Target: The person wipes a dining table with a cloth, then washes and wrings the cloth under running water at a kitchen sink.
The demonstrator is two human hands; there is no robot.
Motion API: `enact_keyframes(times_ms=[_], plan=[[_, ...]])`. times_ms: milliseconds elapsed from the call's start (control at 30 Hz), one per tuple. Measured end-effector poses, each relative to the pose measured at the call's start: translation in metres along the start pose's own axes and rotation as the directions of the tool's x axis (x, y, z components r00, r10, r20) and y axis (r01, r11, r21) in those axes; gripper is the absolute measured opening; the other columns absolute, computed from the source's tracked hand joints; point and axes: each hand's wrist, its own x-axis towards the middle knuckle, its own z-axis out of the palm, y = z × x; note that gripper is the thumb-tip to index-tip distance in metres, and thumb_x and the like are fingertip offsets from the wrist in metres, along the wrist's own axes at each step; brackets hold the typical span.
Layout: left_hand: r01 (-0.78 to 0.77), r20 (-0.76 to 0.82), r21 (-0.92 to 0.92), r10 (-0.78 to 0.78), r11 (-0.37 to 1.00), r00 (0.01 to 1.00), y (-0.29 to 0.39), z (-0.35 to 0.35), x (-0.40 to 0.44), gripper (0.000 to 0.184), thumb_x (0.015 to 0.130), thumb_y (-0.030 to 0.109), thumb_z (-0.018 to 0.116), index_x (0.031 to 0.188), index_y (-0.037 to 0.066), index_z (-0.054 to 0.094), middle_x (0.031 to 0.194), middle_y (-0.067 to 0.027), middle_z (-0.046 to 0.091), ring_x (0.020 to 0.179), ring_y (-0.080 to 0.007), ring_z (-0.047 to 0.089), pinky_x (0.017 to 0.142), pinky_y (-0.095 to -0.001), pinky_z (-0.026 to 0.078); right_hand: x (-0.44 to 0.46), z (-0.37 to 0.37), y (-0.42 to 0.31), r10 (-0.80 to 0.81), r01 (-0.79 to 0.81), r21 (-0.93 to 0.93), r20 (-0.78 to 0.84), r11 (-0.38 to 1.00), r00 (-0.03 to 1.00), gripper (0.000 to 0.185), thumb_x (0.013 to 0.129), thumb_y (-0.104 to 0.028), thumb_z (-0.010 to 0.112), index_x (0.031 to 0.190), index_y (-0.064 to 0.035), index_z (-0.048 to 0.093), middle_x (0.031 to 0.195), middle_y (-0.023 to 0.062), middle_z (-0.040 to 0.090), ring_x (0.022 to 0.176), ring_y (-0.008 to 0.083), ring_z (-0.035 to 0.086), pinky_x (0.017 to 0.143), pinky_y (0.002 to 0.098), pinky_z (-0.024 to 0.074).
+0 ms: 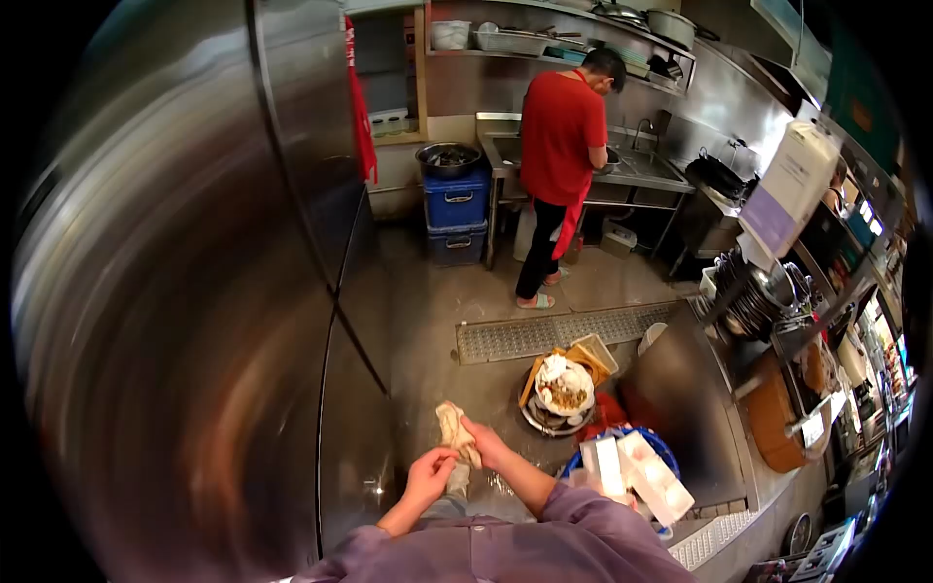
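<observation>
A pale, crumpled cloth [452,428] hangs between my two hands, low in the middle of the view. My right hand [483,445] is closed round its right side. Touching its lower left part, my left hand [431,474] has its fingers pinched together on the fabric. The cloth's upper end sticks out beyond the hands, above the wet floor [413,340]. To the right of the hands, a bowl with food scraps and white tissue [566,384] sits on a metal pan.
A person in red [564,136] stands at a sink counter [641,173]. Blue crates [455,206] carry a metal bowl [448,158]. A steel cabinet [194,311] fills the left. White foam pieces [656,476] lie in a blue basket at lower right. A metal drain grate [544,333] crosses the floor.
</observation>
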Motion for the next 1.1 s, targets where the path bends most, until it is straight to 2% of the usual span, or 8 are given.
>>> enact_keyframes(times_ms=[100, 433, 567, 700, 800, 867, 967, 1100], plan=[[-0.031, 0.035, -0.145, 0.037, 0.989, 0.999, -0.002, 0.008, 0.114, 0.013, 0.083, 0.009, 0.053, 0.093, 0.002, 0.059, 0.076, -0.0022, 0.060, 0.068, -0.0058, 0.053, 0.061, -0.0207, 0.043, 0.048, -0.039, -0.034, 0.041, -0.027, 0.089, -0.157, 0.996, 0.987, 0.040, 0.091, -0.038, 0.041, 0.109, -0.0040, 0.052, 0.092, 0.0061, 0.061, 0.076, 0.0159, 0.059, 0.067, 0.0302, 0.0483], [-0.046, 0.530, 0.179, -0.057, 0.983, 0.846, 0.053, 0.043, 0.371, 0.016, 0.084, 0.012, 0.054, 0.097, 0.003, 0.059, 0.087, -0.0021, 0.062, 0.078, -0.0085, 0.057, 0.071, -0.0237, 0.046, 0.117, -0.161, -0.210, -0.037, 0.207, 0.276, -0.519, 0.939, 0.854, 0.038, 0.091, -0.038, 0.038, 0.109, -0.0062, 0.051, 0.091, 0.0104, 0.062, 0.075, 0.0226, 0.061, 0.068, 0.0335, 0.0498], [0.040, 0.504, 0.146, -0.109, 0.989, 0.857, 0.030, 0.051, 0.457, 0.015, 0.085, 0.012, 0.054, 0.096, 0.003, 0.059, 0.086, -0.0030, 0.062, 0.078, -0.0099, 0.058, 0.071, -0.0242, 0.047, 0.200, -0.227, -0.240, 0.008, 0.247, 0.319, -0.626, 0.915, 0.780, 0.041, 0.090, -0.040, 0.040, 0.106, -0.0054, 0.054, 0.091, 0.0080, 0.062, 0.079, 0.0227, 0.061, 0.069, 0.0367, 0.0502], [0.066, 0.415, 0.218, -0.154, 0.974, 0.897, 0.051, 0.035, 0.550, 0.016, 0.085, 0.015, 0.055, 0.096, 0.004, 0.060, 0.084, -0.0020, 0.061, 0.077, -0.0090, 0.056, 0.070, -0.0243, 0.046, 0.301, -0.224, -0.323, 0.007, 0.113, 0.301, -0.370, 0.947, 0.929, 0.039, 0.091, -0.036, 0.040, 0.107, -0.0027, 0.052, 0.092, 0.0104, 0.061, 0.078, 0.0241, 0.060, 0.071, 0.0355, 0.0499], [0.017, 0.213, 0.255, -0.073, 0.967, 0.974, 0.090, 0.020, 0.623, 0.024, 0.083, 0.021, 0.059, 0.102, 0.007, 0.057, 0.087, -0.0012, 0.061, 0.078, -0.0082, 0.055, 0.071, -0.0242, 0.045, 0.370, -0.148, -0.424, -0.144, 0.080, -0.163, -0.436, 0.983, 0.888, 0.040, 0.086, -0.035, 0.051, 0.102, 0.0013, 0.054, 0.087, 0.0092, 0.061, 0.073, 0.0171, 0.060, 0.062, 0.0281, 0.0481], [0.087, 0.040, 0.061, -0.089, 0.994, 0.995, 0.084, 0.007, 0.679, 0.039, 0.082, 0.024, 0.061, 0.116, 0.010, 0.048, 0.102, -0.0038, 0.055, 0.084, -0.0121, 0.053, 0.070, -0.0264, 0.045, 0.418, -0.110, -0.478, -0.165, 0.112, -0.235, -0.220, 0.965, 0.961, 0.042, 0.086, -0.034, 0.052, 0.102, 0.0053, 0.054, 0.084, 0.0077, 0.061, 0.070, 0.0120, 0.058, 0.060, 0.0245, 0.0465], [0.346, -0.083, -0.285, -0.383, 0.894, 0.920, 0.115, -0.012, 0.764, 0.044, 0.083, 0.030, 0.058, 0.121, 0.015, 0.042, 0.102, -0.0031, 0.053, 0.084, -0.0159, 0.054, 0.068, -0.0298, 0.047, 0.496, -0.060, -0.534, -0.280, 0.180, -0.556, -0.100, 0.811, 0.955, 0.041, 0.086, -0.035, 0.050, 0.108, 0.0001, 0.055, 0.090, 0.0093, 0.062, 0.081, 0.0147, 0.059, 0.070, 0.0260, 0.0462], [0.231, 0.033, -0.513, -0.250, 0.827, 0.968, 0.113, -0.052, 0.899, 0.044, 0.084, 0.022, 0.058, 0.121, 0.009, 0.039, 0.104, -0.0066, 0.053, 0.093, -0.0182, 0.056, 0.068, -0.0342, 0.050, 0.587, -0.029, -0.597, -0.542, 0.456, -0.717, 0.130, 0.527, 0.830, 0.036, 0.088, -0.028, 0.049, 0.111, -0.0007, 0.053, 0.098, 0.0089, 0.060, 0.089, 0.0121, 0.054, 0.079, 0.0245, 0.0430]])
